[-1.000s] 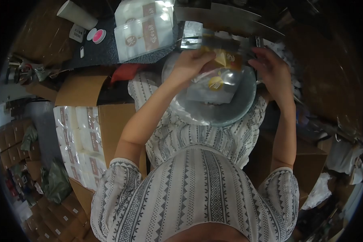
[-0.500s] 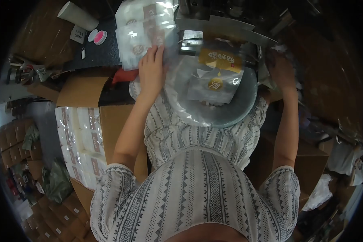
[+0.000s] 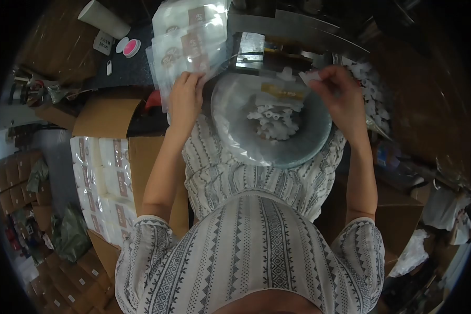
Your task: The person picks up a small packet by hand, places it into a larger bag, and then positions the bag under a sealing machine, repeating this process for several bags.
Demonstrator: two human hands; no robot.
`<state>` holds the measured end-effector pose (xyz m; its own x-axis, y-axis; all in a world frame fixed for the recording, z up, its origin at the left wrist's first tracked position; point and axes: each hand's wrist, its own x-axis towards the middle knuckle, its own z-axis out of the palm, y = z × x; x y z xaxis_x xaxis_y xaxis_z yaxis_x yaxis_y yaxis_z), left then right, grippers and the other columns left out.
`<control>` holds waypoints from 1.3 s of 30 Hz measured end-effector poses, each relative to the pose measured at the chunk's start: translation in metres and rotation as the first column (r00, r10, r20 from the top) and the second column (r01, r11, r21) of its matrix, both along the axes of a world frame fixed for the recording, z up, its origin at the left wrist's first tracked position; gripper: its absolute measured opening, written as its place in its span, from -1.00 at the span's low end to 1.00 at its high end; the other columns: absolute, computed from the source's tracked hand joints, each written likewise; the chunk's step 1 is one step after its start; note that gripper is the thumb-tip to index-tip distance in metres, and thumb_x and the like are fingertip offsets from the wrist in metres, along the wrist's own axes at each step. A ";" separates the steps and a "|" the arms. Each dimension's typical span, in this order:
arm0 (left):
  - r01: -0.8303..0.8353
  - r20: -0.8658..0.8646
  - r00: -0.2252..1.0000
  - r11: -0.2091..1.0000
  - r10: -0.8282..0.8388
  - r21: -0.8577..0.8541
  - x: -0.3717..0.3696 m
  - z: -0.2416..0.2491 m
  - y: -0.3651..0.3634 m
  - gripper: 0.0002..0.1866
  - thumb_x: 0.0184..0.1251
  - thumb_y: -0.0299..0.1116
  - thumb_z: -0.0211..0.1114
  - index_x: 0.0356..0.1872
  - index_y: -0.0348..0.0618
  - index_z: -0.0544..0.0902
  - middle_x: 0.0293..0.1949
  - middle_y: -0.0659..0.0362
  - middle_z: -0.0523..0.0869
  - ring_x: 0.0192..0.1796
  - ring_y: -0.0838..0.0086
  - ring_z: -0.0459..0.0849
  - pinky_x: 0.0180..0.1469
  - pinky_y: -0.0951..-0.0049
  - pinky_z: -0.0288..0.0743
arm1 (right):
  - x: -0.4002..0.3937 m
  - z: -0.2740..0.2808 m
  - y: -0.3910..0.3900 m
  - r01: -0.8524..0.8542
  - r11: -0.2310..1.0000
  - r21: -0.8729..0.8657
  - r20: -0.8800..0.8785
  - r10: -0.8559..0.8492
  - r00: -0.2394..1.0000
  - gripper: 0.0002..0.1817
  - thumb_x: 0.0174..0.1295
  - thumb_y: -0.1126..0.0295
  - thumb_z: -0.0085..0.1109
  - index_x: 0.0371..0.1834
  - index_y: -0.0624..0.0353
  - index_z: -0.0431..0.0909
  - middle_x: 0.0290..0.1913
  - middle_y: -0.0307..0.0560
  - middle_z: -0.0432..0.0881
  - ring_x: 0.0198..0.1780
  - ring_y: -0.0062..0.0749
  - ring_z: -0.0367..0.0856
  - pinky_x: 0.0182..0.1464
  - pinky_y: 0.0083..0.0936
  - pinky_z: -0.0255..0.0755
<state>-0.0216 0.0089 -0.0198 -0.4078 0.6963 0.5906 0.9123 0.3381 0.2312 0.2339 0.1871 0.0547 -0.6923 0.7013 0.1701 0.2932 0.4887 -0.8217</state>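
Observation:
My left hand is closed at the near edge of a stack of clear plastic pouches with brown labels, its fingers pinching a pouch. My right hand is raised beside the machine, thumb and fingers closed on a small white plastic spout. Another white spout stands on the machine, left of that hand. On my lap rests a round basin lined with clear plastic. White spouts lie heaped in it, below a pouch with a gold band.
More white spouts are piled at the right. A white cup and an open pink tin stand at the left on the dark table. An open carton of packed pouches is by my left arm.
My right hand has come left from the spout pile, bringing a spout. My left hand has drawn slightly nearer me. The yellow-printed pouch no longer spreads over the basin, exposing the spouts.

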 end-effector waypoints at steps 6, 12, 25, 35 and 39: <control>0.036 0.195 0.980 0.999 -0.043 0.038 0.040 0.029 -0.014 -0.92 0.20 -0.46 0.28 -0.29 -0.16 0.66 -0.40 0.08 0.60 -0.38 0.12 0.61 -0.36 0.27 0.46 | -0.027 -0.005 -0.018 -0.163 0.981 0.103 -0.187 0.180 0.966 -0.83 0.13 0.48 0.27 -0.25 0.22 0.49 -0.31 -0.12 0.63 -0.28 -0.32 0.61 -0.19 -0.48 0.46; 0.287 0.427 0.857 0.956 -0.288 0.068 0.072 0.038 -0.004 -0.91 0.21 -0.47 0.27 -0.28 -0.19 0.66 -0.42 0.06 0.62 -0.43 0.15 0.61 -0.39 0.33 0.45 | -0.029 -0.012 -0.017 -0.271 0.899 0.345 -0.071 0.313 0.947 -0.83 0.15 0.49 0.25 -0.22 0.23 0.50 -0.22 -0.08 0.65 -0.18 -0.20 0.64 -0.07 -0.45 0.48; 0.218 0.961 -0.236 0.956 -0.144 0.197 0.074 0.023 0.091 -0.65 0.35 -0.23 0.25 -0.15 -0.43 0.62 -0.29 0.09 0.72 -0.36 0.52 0.70 -0.39 0.55 0.52 | 0.025 -0.001 0.027 0.170 0.942 0.289 0.157 -0.222 0.962 -0.75 0.25 0.35 0.16 -0.07 0.22 0.55 -0.08 0.11 0.63 -0.08 -0.09 0.64 -0.08 -0.36 0.51; -0.223 -0.147 0.967 0.970 0.208 -0.093 0.001 -0.020 0.030 -0.61 0.33 -0.21 0.24 0.04 -0.27 0.53 -0.05 -0.01 0.66 0.08 0.26 0.62 0.13 0.18 0.37 | 0.036 -0.041 0.077 0.059 0.872 0.486 0.320 -0.241 0.916 -0.73 0.21 0.37 0.08 -0.03 0.15 0.54 -0.07 0.18 0.59 -0.06 0.08 0.58 -0.04 -0.11 0.46; -0.052 -0.079 0.996 0.989 0.041 -0.139 0.007 -0.015 0.000 -0.66 0.25 -0.31 0.29 0.02 -0.18 0.54 -0.01 0.06 0.63 0.08 0.19 0.55 0.13 0.02 0.26 | 0.047 -0.038 0.074 0.058 0.886 0.461 0.306 -0.220 0.926 -0.66 0.19 0.42 0.10 0.06 0.20 0.49 -0.02 0.25 0.57 0.05 0.15 0.53 0.04 -0.16 0.44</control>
